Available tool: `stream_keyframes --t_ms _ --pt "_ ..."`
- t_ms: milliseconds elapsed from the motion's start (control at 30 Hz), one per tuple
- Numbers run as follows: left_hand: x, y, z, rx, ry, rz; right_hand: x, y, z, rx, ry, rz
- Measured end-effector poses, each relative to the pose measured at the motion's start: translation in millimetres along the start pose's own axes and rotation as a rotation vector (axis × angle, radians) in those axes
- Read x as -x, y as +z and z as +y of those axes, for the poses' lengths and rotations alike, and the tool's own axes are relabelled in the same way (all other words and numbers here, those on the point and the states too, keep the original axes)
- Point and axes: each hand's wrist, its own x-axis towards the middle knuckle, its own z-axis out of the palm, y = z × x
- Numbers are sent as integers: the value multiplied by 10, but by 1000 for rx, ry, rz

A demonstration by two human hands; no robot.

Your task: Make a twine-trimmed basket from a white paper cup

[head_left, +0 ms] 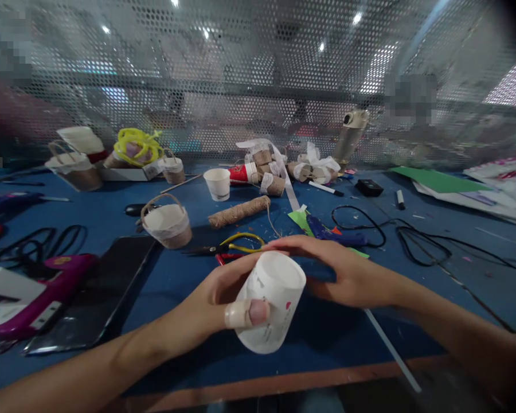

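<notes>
My left hand (217,289) is closed round a white paper cup (279,298), its bandaged thumb pressed on the near side. The cup is tilted and upside down, its base facing up and away, with small printed marks on its wall. Stretched out at the cup's right, my right hand (348,272) has its fingers and thumb apart. Its fingertips reach behind the cup's base; whether they touch it I cannot tell. Just beyond lie yellow-and-red-handled scissors or pliers (241,244) and a roll of brown twine (239,212).
Left stand a twine-wrapped cup basket (167,223), a dark flat device (98,292) and a magenta tool (64,292). A blue glue gun (335,232) and black cables (425,244) lie right. Behind are a white cup (217,183), wrapped cups (273,184) and a bottle (350,137).
</notes>
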Motion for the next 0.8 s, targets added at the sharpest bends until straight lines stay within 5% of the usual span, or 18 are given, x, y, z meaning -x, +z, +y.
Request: stream_keyframes --t_ms 167,400,800 --pt "25 12 0 3 42 -15 -70 61 14 -67 24 6" --pt "-20 1 -75 -23 123 180 -7 75 40 -38 71 133" --pt "-71 26 -87 -79 101 292 46 154 77 -112 148 586"
